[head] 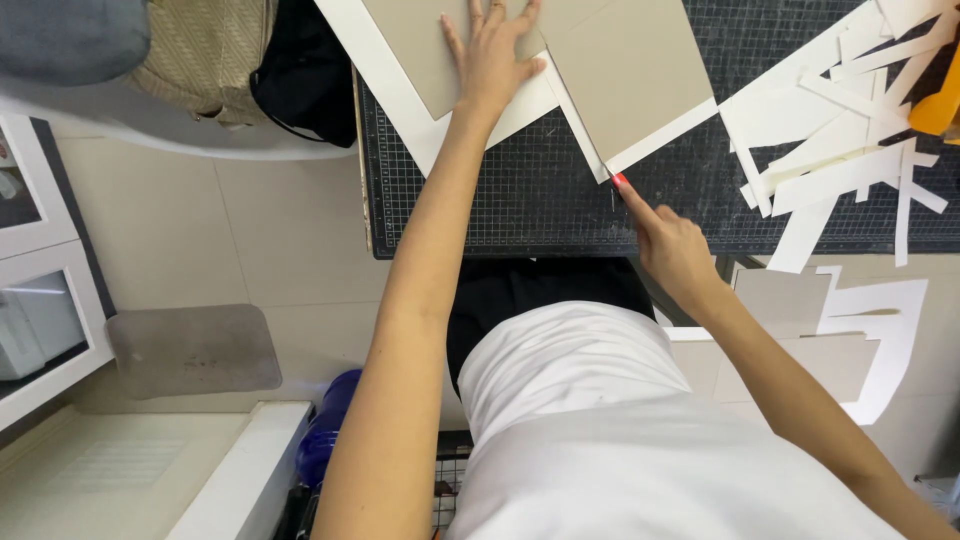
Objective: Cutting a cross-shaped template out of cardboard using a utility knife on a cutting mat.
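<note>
My left hand (492, 52) lies flat, fingers spread, on a grey cardboard piece (420, 45) backed by white paper (400, 95) on a dark gridded cutting mat (520, 200). My right hand (668, 245) is closed around a thin knife (617, 186) with a red tip, index finger stretched along it. The knife's tip meets the near corner of a second grey board (625, 70), at the white strip along its edge.
Several white paper offcuts (840, 140) pile on the mat's right side, beside an orange object (942, 105). More grey and white sheets (830, 340) lie lower right. A bag (305, 75) and cushions sit left of the mat; a grey floor mat (190, 350) is below.
</note>
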